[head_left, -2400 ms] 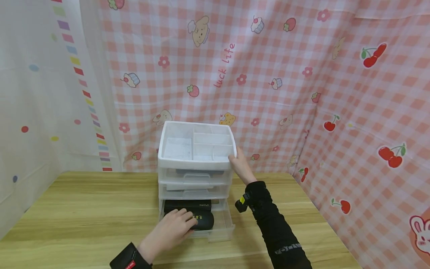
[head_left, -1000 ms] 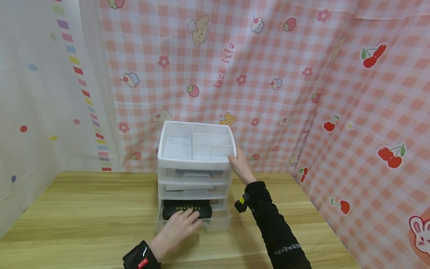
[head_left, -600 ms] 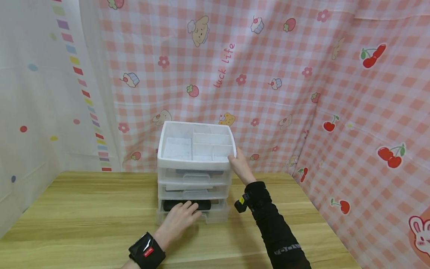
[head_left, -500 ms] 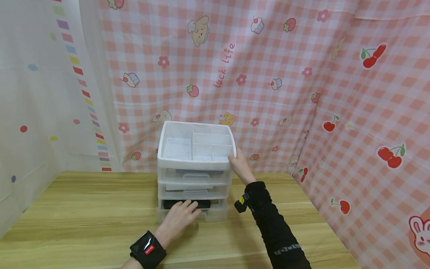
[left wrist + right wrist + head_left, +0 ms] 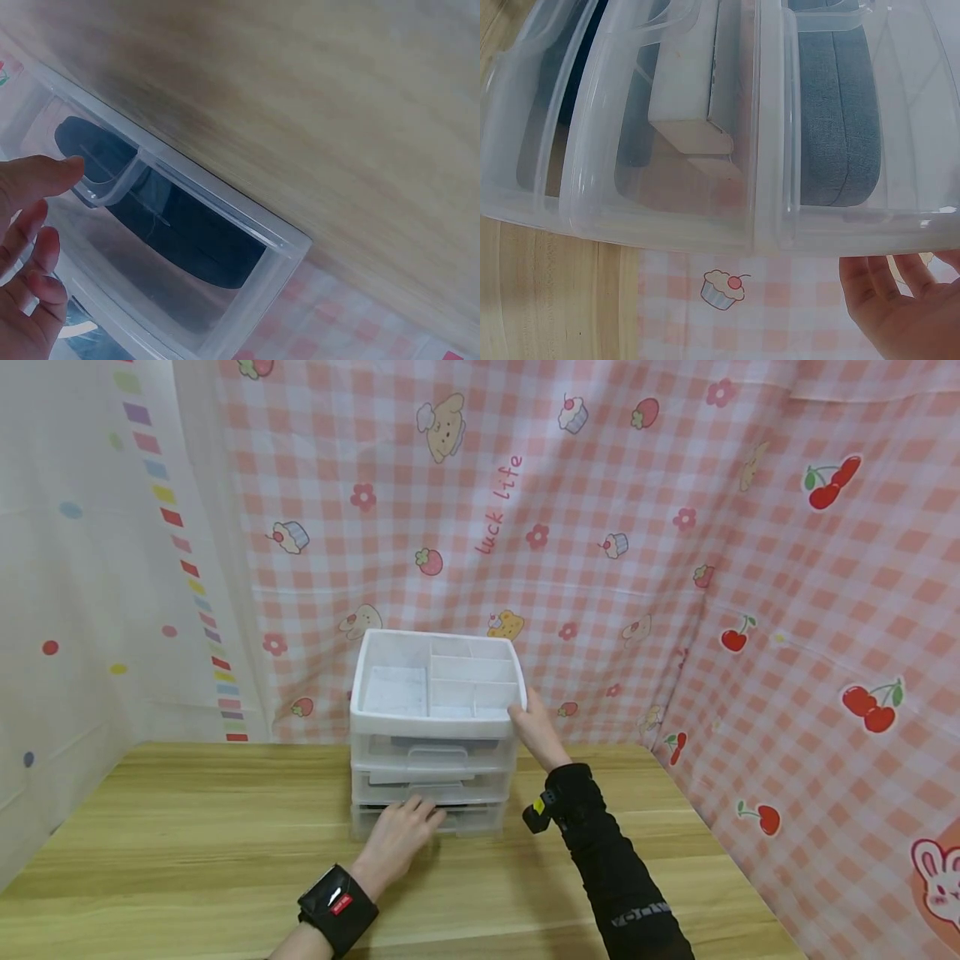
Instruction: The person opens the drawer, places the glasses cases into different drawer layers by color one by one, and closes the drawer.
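Note:
A white plastic drawer organizer (image 5: 438, 725) with clear drawers stands on the table. My left hand (image 5: 400, 837) is at the front of its bottom drawer (image 5: 474, 821), which sits nearly flush. In the left wrist view the thumb (image 5: 49, 177) touches the drawer's handle (image 5: 120, 180), the other fingers loosely bent above. A dark, rounded case (image 5: 180, 225) shows through that drawer's front. My right hand (image 5: 536, 727) grips the organizer's right side near the top, thumb on the rim. Seen from the right wrist, its fingers (image 5: 907, 281) lie against the side wall.
The middle drawer holds a white box (image 5: 686, 90); a grey-blue fabric case (image 5: 836, 112) lies in the upper one. The top tray (image 5: 397, 689) is divided into compartments. Wooden tabletop (image 5: 225, 835) surrounds the organizer, with a pink checked curtain (image 5: 315, 585) behind.
The bottom drawer has slid in from well out to nearly flush, my left hand moving inward with it. The black cases inside have gone from the head view. My right hand keeps its grip.

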